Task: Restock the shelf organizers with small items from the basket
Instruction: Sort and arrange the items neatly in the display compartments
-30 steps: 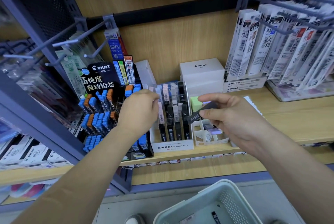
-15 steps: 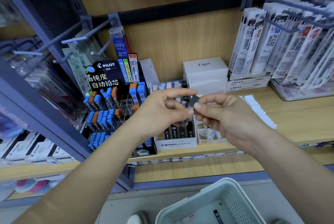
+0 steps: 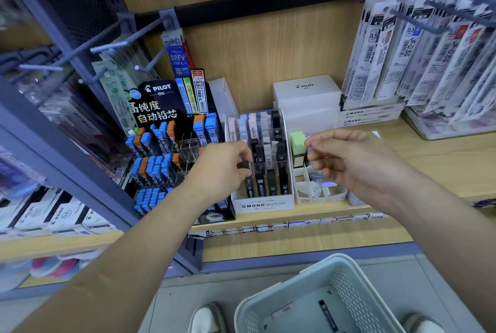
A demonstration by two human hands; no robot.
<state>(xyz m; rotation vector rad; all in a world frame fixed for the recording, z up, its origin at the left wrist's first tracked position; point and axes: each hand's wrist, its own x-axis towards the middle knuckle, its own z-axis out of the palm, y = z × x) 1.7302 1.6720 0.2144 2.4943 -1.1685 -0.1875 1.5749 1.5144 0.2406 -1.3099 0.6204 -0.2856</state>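
The left hand's (image 3: 222, 168) fingers pinch a small black plastic lead case (image 3: 244, 165); the right hand's (image 3: 349, 160) fingers curl loosely, empty. A missed slot in the clear white-based organizer (image 3: 264, 205) could topple neighbouring cases.

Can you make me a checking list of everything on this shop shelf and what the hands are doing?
Surface: wooden shelf, price labels along its front edge.
Job's things: MONO organizer holds upright lead cases; pale basket below the shelf, a loose case inside.
Clutter: Pilot display, green eraser, white tray.
Hands: left hand pinches a small black case over the organizer; right hand has fingers loosely curled, nothing seen in them.
Cables: nothing seen.
Surroundings: hanging refill packs, metal hooks.
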